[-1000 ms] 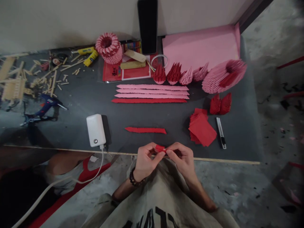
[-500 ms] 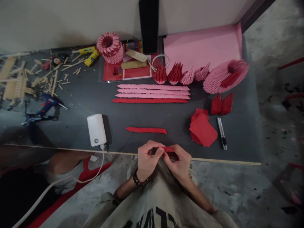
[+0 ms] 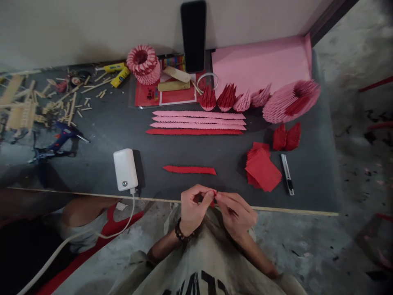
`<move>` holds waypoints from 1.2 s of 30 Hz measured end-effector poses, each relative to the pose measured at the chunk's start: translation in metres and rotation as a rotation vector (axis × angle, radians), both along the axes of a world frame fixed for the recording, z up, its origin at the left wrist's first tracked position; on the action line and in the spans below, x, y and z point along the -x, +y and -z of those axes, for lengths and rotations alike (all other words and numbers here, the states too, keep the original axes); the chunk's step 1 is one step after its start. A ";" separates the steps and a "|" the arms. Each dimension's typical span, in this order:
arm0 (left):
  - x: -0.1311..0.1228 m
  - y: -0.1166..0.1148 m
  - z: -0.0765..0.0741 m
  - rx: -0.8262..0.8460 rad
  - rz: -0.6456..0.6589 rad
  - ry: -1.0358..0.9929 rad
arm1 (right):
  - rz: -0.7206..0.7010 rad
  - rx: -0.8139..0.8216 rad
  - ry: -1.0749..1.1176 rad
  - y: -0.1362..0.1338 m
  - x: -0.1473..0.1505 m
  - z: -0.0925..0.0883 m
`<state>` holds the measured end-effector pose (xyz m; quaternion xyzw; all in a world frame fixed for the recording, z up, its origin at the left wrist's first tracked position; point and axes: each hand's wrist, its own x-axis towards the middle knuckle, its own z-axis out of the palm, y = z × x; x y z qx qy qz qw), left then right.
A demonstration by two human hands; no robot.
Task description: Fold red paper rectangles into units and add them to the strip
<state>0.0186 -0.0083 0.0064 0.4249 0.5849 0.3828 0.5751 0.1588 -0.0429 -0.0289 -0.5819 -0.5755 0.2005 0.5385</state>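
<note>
My left hand (image 3: 193, 207) and my right hand (image 3: 238, 211) meet at the near edge of the dark table (image 3: 101, 168), both pinching a small folded red paper piece (image 3: 214, 193) between their fingertips. Most of the piece is hidden by my fingers. Just beyond my hands lies a short red strip of joined paper pieces (image 3: 189, 169). A stack of red paper squares (image 3: 262, 169) sits to the right of it, with a utility knife (image 3: 287, 174) beside the stack.
Long pink and red strips (image 3: 198, 122) lie mid-table. Behind them are folded red and pink modules (image 3: 227, 97), a pink ring model (image 3: 290, 101), pink sheets (image 3: 260, 61), a phone (image 3: 193, 35) against the wall. A white power bank (image 3: 125, 169), glue gun (image 3: 59, 137) and wooden sticks (image 3: 37, 106) lie left.
My hands have worked the red piece smaller between the fingertips; the right hand dropped slightly lower and turned. The view shifted down a little. Nothing on the table moved.
</note>
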 end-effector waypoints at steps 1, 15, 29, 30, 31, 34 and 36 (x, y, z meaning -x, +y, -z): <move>0.000 0.000 0.000 -0.006 0.007 -0.003 | -0.010 -0.013 -0.017 -0.001 -0.001 0.003; 0.004 -0.002 0.006 0.021 0.040 -0.116 | -0.076 -0.087 -0.098 -0.002 -0.013 0.010; -0.002 -0.007 0.002 -0.290 0.060 0.245 | -0.084 0.290 0.065 0.005 -0.010 -0.020; -0.002 -0.007 0.002 -0.248 0.066 0.216 | -0.064 0.304 0.081 0.006 -0.010 -0.020; -0.002 -0.008 0.003 -0.199 0.072 0.181 | -0.036 0.319 0.104 0.007 -0.010 -0.020; -0.001 -0.009 0.003 -0.123 0.084 0.136 | 0.022 0.343 0.174 0.010 -0.012 -0.018; 0.000 -0.009 0.004 -0.135 0.093 0.167 | 0.004 0.354 0.203 0.011 -0.013 -0.016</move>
